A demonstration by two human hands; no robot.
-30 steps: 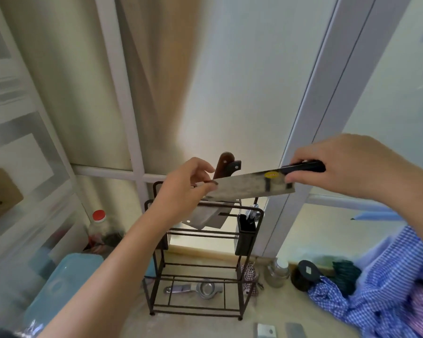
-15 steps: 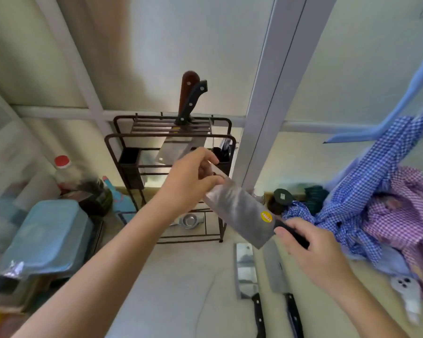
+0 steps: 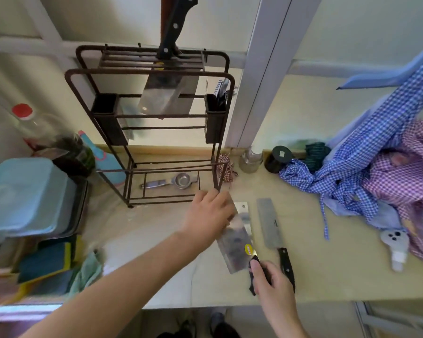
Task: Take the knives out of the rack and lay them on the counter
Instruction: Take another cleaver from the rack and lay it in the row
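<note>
A cleaver with a yellow sticker (image 3: 235,247) is low over the beige counter (image 3: 327,276), just in front of the dark metal rack (image 3: 147,71). My right hand (image 3: 270,279) grips its black handle. My left hand (image 3: 209,215) holds the far end of its blade. Beneath it lies another cleaver (image 3: 242,208), mostly hidden. A third cleaver (image 3: 269,223) lies flat to the right, handle toward me. A black-handled cleaver (image 3: 167,93) still stands in the rack's top slots, with a brown handle behind it.
A red-capped bottle (image 3: 32,123) and a light blue lidded box (image 3: 22,193) stand left of the rack. A metal squeezer (image 3: 174,181) lies on the rack's base. Jars (image 3: 250,159) and checked cloths (image 3: 376,167) crowd the counter's right side. The counter's front edge runs just below my right hand.
Both hands have carried the stickered cleaver down from rack height to just above the counter, next to the laid cleavers. The view has tilted downward.
</note>
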